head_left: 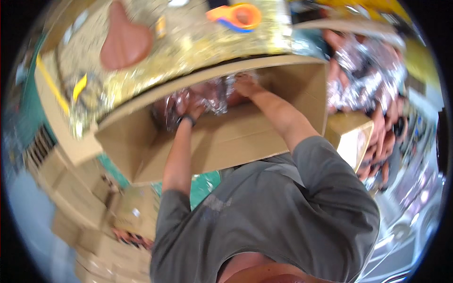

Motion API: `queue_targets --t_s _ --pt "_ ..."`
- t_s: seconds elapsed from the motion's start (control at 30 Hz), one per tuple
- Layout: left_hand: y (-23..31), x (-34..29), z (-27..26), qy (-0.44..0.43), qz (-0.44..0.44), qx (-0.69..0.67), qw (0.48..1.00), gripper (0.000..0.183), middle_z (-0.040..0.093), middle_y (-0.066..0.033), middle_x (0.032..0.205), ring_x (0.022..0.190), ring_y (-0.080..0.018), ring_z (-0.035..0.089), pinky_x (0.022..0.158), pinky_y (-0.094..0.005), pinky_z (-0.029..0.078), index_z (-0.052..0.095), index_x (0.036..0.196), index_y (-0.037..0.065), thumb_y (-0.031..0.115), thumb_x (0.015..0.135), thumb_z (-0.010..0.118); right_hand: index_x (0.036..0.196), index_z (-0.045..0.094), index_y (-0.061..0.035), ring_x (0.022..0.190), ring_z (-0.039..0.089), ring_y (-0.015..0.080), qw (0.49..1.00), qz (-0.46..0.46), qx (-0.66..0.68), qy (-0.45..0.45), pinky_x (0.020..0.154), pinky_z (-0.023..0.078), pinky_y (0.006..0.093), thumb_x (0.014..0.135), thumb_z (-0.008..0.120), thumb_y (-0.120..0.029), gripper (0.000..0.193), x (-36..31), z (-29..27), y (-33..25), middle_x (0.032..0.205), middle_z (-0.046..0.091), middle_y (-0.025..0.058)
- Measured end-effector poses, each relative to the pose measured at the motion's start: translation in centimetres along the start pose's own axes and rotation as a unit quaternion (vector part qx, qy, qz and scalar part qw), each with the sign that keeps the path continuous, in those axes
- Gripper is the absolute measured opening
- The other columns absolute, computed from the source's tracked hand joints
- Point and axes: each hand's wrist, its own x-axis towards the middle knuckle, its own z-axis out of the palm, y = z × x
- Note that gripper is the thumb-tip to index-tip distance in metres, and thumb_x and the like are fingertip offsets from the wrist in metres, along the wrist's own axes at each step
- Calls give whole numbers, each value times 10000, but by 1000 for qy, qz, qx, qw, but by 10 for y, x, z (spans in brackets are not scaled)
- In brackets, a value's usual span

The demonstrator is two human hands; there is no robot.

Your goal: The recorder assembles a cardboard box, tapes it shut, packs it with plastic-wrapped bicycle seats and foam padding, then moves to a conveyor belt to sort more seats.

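Both of my hands reach down into a long open cardboard box (226,141). Inside, along its far wall, lies a reddish-brown bundle in shiny clear plastic (212,92); its shape is partly hidden by glare and blur. My left hand (195,110), with a dark band at the wrist, grips the wrap near the bundle's left part. Farther right, my right hand (246,86) has its fingers curled over the bundle's right end. On the bench beyond the box rests a bare brown bicycle saddle (126,40).
An orange tape dispenser (243,18) sits on the yellowish, plastic-covered bench (188,42). More plastic-wrapped brown pieces (365,70) are heaped at the right, above a smaller open carton (351,137). Several cardboard boxes (75,188) stand at the lower left.
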Motion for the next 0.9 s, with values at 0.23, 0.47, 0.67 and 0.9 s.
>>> queue_targets --t_s 0.23,0.47,0.67,0.9 --pt "154 -87 -253 -41 -165 -347 922 726 617 -214 1510 1382 -286 616 1169 -393 489 350 1692 30 144 1062 692 1247 690 -39 1208 649 414 865 241 176 402 1077 510 532 921 751 -165 354 -220 -217 77 1254 678 244" --pt "358 -74 -295 38 -130 -433 891 721 651 -197 1490 1367 -271 645 1125 -391 522 384 1678 41 99 1045 724 1522 450 -52 1235 657 406 783 539 116 286 1065 516 548 774 944 -288 927 -299 -76 192 1255 680 219" --pt "473 -16 -296 -10 43 -316 948 655 738 -200 1354 1243 -298 729 1069 -387 565 510 1578 14 150 997 780 1582 368 -31 1072 751 447 817 482 255 190 939 590 547 789 929 -410 1043 -319 -139 235 1197 750 275" --pt "567 43 -333 -188 -84 -649 733 764 535 -101 1636 1450 -286 557 1193 -451 472 349 1691 89 396 1088 703 1398 531 -6 1094 746 345 656 447 321 516 982 584 434 738 1020 -380 902 -450 -303 155 1205 738 233"
